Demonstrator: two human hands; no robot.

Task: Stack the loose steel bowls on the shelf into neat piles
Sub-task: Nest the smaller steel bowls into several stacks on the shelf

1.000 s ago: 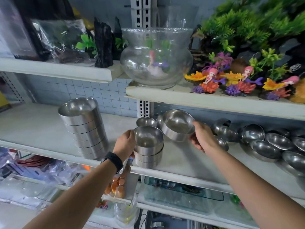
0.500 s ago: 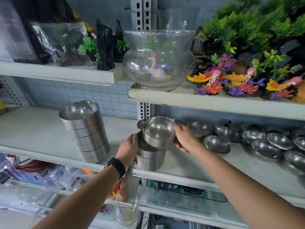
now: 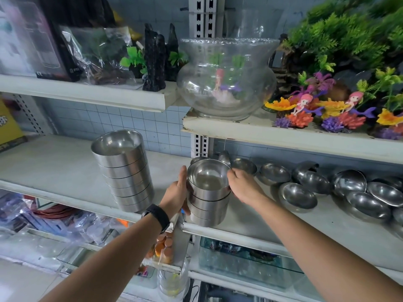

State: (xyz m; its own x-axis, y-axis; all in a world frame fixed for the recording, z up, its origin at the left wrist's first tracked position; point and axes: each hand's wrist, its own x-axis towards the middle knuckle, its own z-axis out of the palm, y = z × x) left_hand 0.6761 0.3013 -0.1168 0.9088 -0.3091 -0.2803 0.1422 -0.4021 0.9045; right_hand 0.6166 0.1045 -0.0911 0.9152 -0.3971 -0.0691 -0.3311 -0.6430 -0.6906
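A short pile of steel bowls (image 3: 207,205) stands at the front edge of the white middle shelf (image 3: 65,171). My left hand (image 3: 177,192) grips the pile's left side. My right hand (image 3: 244,185) holds the rim of the top bowl (image 3: 207,177), which sits nested in the pile. A taller, leaning pile of steel bowls (image 3: 126,171) stands to the left. Several loose steel bowls (image 3: 298,196) lie scattered over the shelf to the right, some tipped on their sides.
A glass fishbowl (image 3: 226,77) sits on the upper shelf directly above the pile. Plastic coral and mermaid ornaments (image 3: 327,112) and green plants fill the upper right. Bagged goods and black rock ornaments (image 3: 154,59) are upper left. A glass tank (image 3: 250,264) lies below.
My right hand carried a bowl leftward from the loose group and set it down into the short pile. My left hand stayed on the pile's side.
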